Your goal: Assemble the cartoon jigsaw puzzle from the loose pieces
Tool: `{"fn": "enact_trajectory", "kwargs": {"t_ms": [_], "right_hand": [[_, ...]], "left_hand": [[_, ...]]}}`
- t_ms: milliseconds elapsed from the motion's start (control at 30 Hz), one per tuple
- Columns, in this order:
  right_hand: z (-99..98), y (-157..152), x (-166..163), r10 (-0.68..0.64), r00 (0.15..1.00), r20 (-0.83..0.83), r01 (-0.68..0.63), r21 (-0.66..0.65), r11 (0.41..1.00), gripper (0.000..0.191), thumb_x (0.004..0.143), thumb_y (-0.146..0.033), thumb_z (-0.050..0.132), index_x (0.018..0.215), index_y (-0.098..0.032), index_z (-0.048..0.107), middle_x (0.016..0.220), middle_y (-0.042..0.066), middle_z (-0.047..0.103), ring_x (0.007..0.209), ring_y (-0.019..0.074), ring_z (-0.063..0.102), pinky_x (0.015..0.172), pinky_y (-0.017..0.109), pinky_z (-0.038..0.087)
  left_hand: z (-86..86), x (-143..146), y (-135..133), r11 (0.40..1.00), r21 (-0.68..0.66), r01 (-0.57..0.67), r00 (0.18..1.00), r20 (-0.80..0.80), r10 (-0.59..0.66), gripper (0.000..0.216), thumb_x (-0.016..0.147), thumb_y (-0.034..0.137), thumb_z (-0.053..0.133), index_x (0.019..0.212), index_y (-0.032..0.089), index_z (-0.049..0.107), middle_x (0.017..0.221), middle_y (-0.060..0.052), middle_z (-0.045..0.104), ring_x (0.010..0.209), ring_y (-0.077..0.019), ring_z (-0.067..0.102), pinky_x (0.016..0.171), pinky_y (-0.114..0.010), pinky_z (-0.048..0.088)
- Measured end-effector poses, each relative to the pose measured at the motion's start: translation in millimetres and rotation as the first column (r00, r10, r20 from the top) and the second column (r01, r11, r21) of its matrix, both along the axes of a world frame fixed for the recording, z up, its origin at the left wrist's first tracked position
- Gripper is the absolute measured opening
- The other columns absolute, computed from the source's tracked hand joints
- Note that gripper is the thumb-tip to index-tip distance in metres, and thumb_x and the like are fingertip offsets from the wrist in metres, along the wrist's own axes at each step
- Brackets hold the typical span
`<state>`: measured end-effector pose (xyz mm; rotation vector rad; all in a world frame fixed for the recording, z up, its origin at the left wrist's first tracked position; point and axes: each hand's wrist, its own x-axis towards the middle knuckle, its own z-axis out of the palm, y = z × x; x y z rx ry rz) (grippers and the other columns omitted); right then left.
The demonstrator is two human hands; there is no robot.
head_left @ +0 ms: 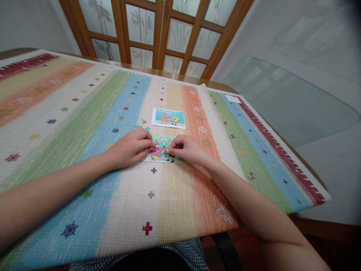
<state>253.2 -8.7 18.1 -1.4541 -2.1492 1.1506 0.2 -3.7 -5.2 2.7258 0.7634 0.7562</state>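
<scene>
A small cartoon jigsaw puzzle (163,142) lies on the striped tablecloth between my hands. Pink, teal and green figures show on it; its right part is partly covered. My left hand (132,147) rests at its left edge, fingers loosely bent and apart, the fingertips touching the pink figure. Over the right half, my right hand (188,149) has thumb and forefinger pinched together at the surface. Whatever lies between those fingertips is too small to make out. Several loose puzzle pieces (143,121) lie just beyond my left hand.
A printed picture card (170,118) of the same cartoon scene lies behind the puzzle. The striped tablecloth (135,210) covers the table. A white slip (232,99) lies at the far right edge. Wooden glazed doors (160,37) stand behind the table.
</scene>
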Motion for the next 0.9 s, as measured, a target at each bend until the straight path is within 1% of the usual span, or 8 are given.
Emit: {"fn": "enact_trajectory", "kwargs": {"t_ms": [133, 233, 333, 533, 667, 733, 800, 900], "right_hand": [[-3.8, 3, 2, 0.048, 0.998, 0.035, -0.051, 0.097, 0.994, 0.017, 0.085, -0.026, 0.074, 0.071, -0.018, 0.071, 0.069, 0.001, 0.063, 0.066, 0.0129, 0.054, 0.062, 0.028, 0.037], [-6.2, 5, 4, 0.051, 0.996, 0.073, -0.062, 0.16, 0.985, 0.014, 0.084, -0.026, 0.077, 0.072, -0.018, 0.073, 0.072, 0.001, 0.061, 0.069, 0.0135, 0.054, 0.065, 0.028, 0.037], [-8.5, 6, 6, 0.041, 0.996, 0.077, -0.055, 0.189, 0.981, 0.012, 0.082, -0.026, 0.079, 0.075, -0.018, 0.073, 0.075, 0.001, 0.061, 0.071, 0.0136, 0.054, 0.066, 0.028, 0.038], [-12.0, 6, 6, 0.017, 1.0, 0.021, -0.02, 0.155, 0.988, 0.013, 0.079, -0.023, 0.08, 0.081, -0.018, 0.068, 0.071, -0.001, 0.062, 0.066, 0.013, 0.055, 0.063, 0.027, 0.039], [-10.8, 6, 6, 0.036, 0.999, -0.003, -0.035, 0.113, 0.993, 0.01, 0.083, -0.023, 0.076, 0.079, -0.018, 0.068, 0.072, 0.0, 0.064, 0.067, 0.0133, 0.057, 0.063, 0.027, 0.04], [-9.3, 8, 8, 0.063, 0.998, 0.008, -0.064, 0.116, 0.991, 0.012, 0.088, -0.026, 0.071, 0.079, -0.018, 0.07, 0.072, 0.001, 0.064, 0.067, 0.0137, 0.056, 0.063, 0.028, 0.04], [-7.5, 10, 12, 0.098, 0.995, 0.017, -0.099, 0.104, 0.99, 0.015, 0.092, -0.028, 0.066, 0.083, -0.018, 0.073, 0.073, 0.001, 0.065, 0.067, 0.0138, 0.055, 0.064, 0.028, 0.04], [-3.9, 11, 16, 0.147, 0.989, 0.023, -0.149, 0.073, 0.986, 0.01, 0.09, -0.025, 0.068, 0.091, -0.02, 0.076, 0.078, 0.002, 0.068, 0.07, 0.0144, 0.057, 0.067, 0.029, 0.042]], "left_hand": [[-0.3, 0, 0, 1.0, -0.02, 0.003, 1.0, -0.002, -0.004, 0.023, 0.098, 0.021, 0.05, 0.102, 0.021, 0.072, 0.1, -0.009, 0.065, 0.093, -0.0211, 0.059, 0.083, -0.036, 0.047], [-1.5, 0, 1, 1.0, -0.022, 0.002, 1.0, -0.012, -0.002, 0.023, 0.099, 0.022, 0.049, 0.103, 0.021, 0.072, 0.101, -0.009, 0.065, 0.094, -0.0213, 0.059, 0.084, -0.036, 0.047], [-1.8, 0, 0, 1.0, -0.016, 0.016, 0.999, -0.03, -0.017, 0.024, 0.099, 0.022, 0.049, 0.106, 0.021, 0.072, 0.103, -0.009, 0.065, 0.096, -0.0216, 0.059, 0.085, -0.037, 0.047], [1.0, 6, -9, 0.989, 0.062, 0.135, 0.978, -0.166, -0.123, 0.03, 0.102, 0.028, 0.048, 0.125, 0.028, 0.067, 0.116, -0.009, 0.065, 0.108, -0.0253, 0.057, 0.097, -0.043, 0.043], [-0.2, 7, -11, 0.986, 0.078, 0.15, 0.968, -0.215, -0.13, 0.034, 0.103, 0.029, 0.046, 0.133, 0.029, 0.063, 0.12, -0.01, 0.064, 0.109, -0.0263, 0.056, 0.098, -0.045, 0.043], [-1.2, 6, -10, 0.989, 0.072, 0.132, 0.971, -0.209, -0.115, 0.033, 0.103, 0.029, 0.046, 0.132, 0.027, 0.062, 0.121, -0.01, 0.063, 0.111, -0.0265, 0.056, 0.099, -0.045, 0.043], [-1.4, 6, -9, 0.994, 0.037, 0.099, 0.977, -0.195, -0.09, 0.03, 0.103, 0.029, 0.046, 0.126, 0.025, 0.064, 0.119, -0.01, 0.063, 0.111, -0.026, 0.056, 0.1, -0.045, 0.042], [-0.4, 5, -8, 0.998, -0.037, 0.048, 0.988, -0.148, -0.053, 0.023, 0.101, 0.031, 0.049, 0.116, 0.02, 0.064, 0.117, -0.011, 0.064, 0.11, -0.0254, 0.057, 0.1, -0.044, 0.044]]}}
